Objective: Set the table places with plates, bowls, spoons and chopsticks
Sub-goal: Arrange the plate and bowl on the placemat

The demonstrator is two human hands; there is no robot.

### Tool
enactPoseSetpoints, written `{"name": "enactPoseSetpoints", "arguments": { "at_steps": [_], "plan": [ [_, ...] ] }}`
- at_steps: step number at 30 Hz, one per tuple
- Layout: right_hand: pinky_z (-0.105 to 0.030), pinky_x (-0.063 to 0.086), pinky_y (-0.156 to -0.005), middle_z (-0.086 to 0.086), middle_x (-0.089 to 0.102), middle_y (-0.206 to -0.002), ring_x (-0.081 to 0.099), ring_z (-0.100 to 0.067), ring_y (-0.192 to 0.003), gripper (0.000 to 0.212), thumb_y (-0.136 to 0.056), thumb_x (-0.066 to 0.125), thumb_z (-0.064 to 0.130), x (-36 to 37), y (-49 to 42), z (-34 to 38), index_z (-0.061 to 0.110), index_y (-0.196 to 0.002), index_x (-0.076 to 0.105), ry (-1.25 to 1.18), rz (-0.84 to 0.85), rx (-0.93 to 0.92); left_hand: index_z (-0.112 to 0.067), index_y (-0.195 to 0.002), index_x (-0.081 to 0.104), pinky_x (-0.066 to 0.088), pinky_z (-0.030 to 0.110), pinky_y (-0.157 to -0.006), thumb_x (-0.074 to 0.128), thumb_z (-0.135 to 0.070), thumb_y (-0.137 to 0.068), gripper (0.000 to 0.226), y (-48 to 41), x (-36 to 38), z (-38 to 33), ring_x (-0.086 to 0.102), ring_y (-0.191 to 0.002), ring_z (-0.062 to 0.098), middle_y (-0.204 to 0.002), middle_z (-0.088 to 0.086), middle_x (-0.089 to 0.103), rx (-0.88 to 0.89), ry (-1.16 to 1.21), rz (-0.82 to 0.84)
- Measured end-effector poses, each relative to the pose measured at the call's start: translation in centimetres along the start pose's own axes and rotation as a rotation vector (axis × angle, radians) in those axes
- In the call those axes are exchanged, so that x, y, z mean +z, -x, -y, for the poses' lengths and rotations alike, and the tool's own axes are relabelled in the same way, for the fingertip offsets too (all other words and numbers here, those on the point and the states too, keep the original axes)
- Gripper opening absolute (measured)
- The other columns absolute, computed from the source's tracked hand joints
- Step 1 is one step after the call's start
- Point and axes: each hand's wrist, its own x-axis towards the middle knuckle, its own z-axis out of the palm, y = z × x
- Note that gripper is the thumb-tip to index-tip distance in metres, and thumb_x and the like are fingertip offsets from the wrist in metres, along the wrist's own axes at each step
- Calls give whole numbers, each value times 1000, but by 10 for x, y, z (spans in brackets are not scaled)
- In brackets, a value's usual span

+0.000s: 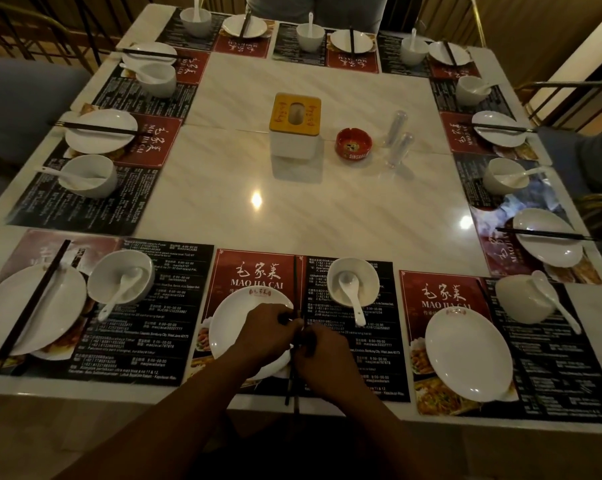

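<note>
At the near middle place a white plate (237, 317) lies on a red and black placemat (258, 271). A pair of dark chopsticks (295, 282) runs along the plate's right rim. My left hand (268, 327) and my right hand (318, 348) meet over the plate's right edge, and both pinch the chopsticks. A white bowl with a spoon (353, 282) sits just right of them. The near right plate (467, 355) carries no chopsticks; its bowl with a spoon (528, 299) stands behind it. The near left plate (32, 306) has chopsticks across it.
Several more set places ring the white marble table (292, 209). A tissue box with a yellow lid (294, 126), a red ashtray (354, 143) and two clear shakers (398, 140) stand in the middle. Chairs surround the table.
</note>
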Motion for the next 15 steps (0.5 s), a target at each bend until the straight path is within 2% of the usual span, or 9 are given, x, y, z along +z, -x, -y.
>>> {"name": "enactPoseSetpoints", "arguments": {
  "at_steps": [4,8,12,15],
  "plan": [
    [-20,53,-68,10,66,-89,65,-6,-81,10,-90,67,28,13,-4,10,22,-98,65,-11,-16,-37,-16,-109,74,63,35,-75,68,-19,-91,19,0,-23,9,74,-74,13,-88,0,74,-69,62,-77],
    [-27,54,-68,6,64,-84,61,-9,-76,10,-92,59,27,18,-7,-1,19,-89,62,101,-41,72,-8,-111,72,63,32,-69,70,-12,-90,21,-5,-52,22,74,-70,16,-84,6,74,-143,61,-113],
    [-15,38,-52,13,57,-73,52,0,-65,20,-86,66,38,27,-1,-9,25,-78,54,168,-20,75,-14,-104,75,63,34,-72,75,-20,-86,19,-16,-69,34,72,-65,8,-79,0,74,-131,-90,-101],
    [-11,32,-49,13,55,-75,55,-5,-68,20,-86,67,39,35,3,-8,23,-83,57,232,-50,21,-16,-96,77,59,24,-65,78,-25,-84,16,-23,-71,36,70,-62,3,-76,-4,74,-114,-164,-82]
  ]
}}
